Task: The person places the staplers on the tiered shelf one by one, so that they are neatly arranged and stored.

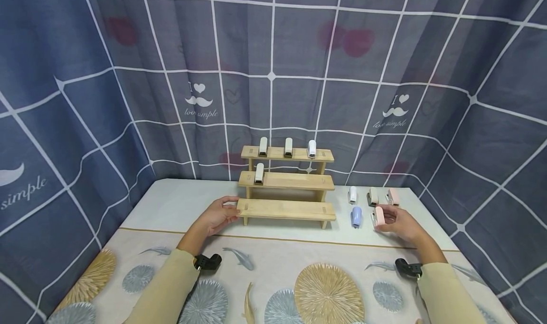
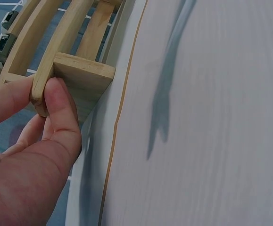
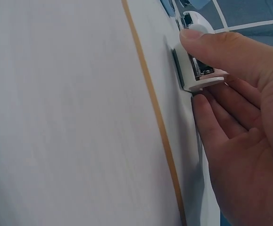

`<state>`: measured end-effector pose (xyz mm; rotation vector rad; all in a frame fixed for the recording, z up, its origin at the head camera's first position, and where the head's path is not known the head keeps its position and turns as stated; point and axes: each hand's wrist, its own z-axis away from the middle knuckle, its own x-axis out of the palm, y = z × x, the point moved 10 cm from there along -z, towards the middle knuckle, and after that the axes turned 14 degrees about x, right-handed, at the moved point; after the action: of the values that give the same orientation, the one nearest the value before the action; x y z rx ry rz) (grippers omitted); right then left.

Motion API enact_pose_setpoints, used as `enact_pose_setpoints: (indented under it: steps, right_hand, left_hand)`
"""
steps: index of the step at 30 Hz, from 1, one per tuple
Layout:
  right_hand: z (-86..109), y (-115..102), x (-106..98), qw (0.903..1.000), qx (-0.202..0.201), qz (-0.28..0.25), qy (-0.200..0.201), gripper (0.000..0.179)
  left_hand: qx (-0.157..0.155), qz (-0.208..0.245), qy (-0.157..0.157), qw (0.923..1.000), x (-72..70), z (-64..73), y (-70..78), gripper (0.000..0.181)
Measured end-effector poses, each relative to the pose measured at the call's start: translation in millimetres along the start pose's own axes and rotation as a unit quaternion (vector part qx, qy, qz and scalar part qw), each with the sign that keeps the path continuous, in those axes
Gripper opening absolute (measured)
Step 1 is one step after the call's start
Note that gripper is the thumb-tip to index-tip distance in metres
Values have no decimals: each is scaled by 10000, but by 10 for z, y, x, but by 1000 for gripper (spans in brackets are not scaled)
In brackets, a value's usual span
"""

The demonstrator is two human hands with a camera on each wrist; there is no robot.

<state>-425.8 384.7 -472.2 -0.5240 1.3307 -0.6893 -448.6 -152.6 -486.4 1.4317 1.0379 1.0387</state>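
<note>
My left hand [image 1: 221,213] pinches the left end of the lowest step of a three-step wooden display stand [image 1: 286,209]. The left wrist view shows thumb and fingers on either side of the board end [image 2: 43,89]. Over on the right, my right hand [image 1: 398,222] holds a small pink stapler [image 1: 378,216] at the table, thumb on one side. In the right wrist view the stapler's pale base [image 3: 189,70] and metal inside show between thumb and fingers. Close by stand a blue stapler [image 1: 356,217], a white one [image 1: 352,195], a beige one [image 1: 372,196] and another pink one [image 1: 392,196].
Three small staplers stand on the top step [image 1: 275,152], two pale green and one white [image 1: 312,148]. A cream stapler [image 1: 259,174] sits at the left of the middle step [image 1: 295,181]. A patterned cloth [image 1: 239,286] covers the near table; a checked curtain [image 1: 239,96] hangs behind.
</note>
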Motion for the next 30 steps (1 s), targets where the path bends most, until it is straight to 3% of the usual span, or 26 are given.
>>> enact_pose_setpoints:
  steps: [7,18,30]
  right_hand:
    - [54,2,6,10000,28,-61,54,91]
    - [175,-69,29,9992,-245,-237,225,81]
    - [482,-451,100,9937,-639,-832,388,80]
  left_hand:
    - [-25,-19,18,10000,3,4,9,61]
    - [-35,31,-15,10000,15,6,0,62]
    - [50,60,-51,10000,27,10,31,60]
